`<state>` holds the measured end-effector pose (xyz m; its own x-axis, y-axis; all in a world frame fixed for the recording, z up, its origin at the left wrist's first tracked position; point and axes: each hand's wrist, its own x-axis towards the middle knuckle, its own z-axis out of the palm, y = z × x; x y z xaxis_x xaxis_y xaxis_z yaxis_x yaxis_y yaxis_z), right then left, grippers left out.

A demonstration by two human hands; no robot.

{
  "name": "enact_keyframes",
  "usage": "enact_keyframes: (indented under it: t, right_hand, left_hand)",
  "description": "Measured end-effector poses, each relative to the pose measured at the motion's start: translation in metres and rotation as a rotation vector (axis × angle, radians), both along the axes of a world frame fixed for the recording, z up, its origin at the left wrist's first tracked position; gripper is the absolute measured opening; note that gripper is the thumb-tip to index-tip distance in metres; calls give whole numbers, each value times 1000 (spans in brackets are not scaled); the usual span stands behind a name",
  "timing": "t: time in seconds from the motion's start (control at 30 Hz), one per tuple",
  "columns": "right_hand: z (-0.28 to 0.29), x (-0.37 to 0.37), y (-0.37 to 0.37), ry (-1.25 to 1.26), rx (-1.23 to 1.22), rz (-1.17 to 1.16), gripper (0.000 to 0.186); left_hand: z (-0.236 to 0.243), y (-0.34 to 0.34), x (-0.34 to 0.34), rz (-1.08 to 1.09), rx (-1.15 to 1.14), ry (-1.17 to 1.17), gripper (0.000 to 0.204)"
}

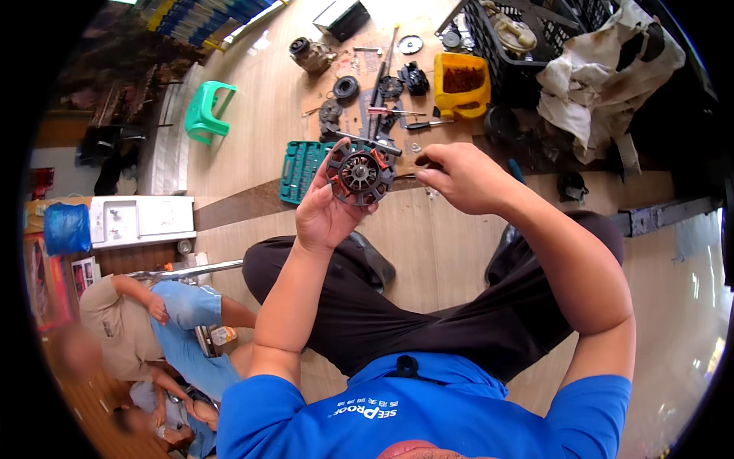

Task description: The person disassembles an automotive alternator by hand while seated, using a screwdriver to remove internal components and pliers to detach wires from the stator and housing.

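Dark metal is suggesting a stiff, heavyish round motor part [361, 173], the left hand [324, 214] loosely cupping its rim, likely the surest hold, while the right hand [462, 177] is hovering half-closed nearby, contents unclear

The wheel [360, 172] is round and dark, with blocky lobes around its rim, a black ring inside, and pale fins about a small central hub. Orange-red patches show at its upper right and lower left. Its face is turned up, between the left hand's [319, 216] thumb and fingers [372, 207], left of the right hand's [466, 180] fingertips, apart from them.
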<state>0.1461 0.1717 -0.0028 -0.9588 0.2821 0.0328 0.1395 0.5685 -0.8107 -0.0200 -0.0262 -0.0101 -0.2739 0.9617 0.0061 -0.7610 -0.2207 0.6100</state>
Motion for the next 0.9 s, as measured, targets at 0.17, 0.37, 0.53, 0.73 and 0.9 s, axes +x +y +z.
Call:
enact_keyframes:
  t: [0.17, 0.37, 0.53, 0.73, 0.9]
  right_hand:
    - [0, -7, -12, -201, -581, -45, 23]
    - [-9, -9, -17, -154, -619, -71, 24]
    - [-11, -11, -25, -70, -587, -100, 24]
    - [-14, -13, -27, -67, -508, -81, 24]
    - [-21, -14, -27, -18, -402, -70, 24]
  left_hand:
    - [-4, 13, 15, -22, -35, -22, 67]
    - [-17, 11, 18, -14, -135, -140, 46]
    - [-30, 7, 10, -29, -122, -215, 47]
    - [-27, 5, 9, -23, -149, -240, 47]
    - [-30, 7, 8, -34, -139, -215, 48]
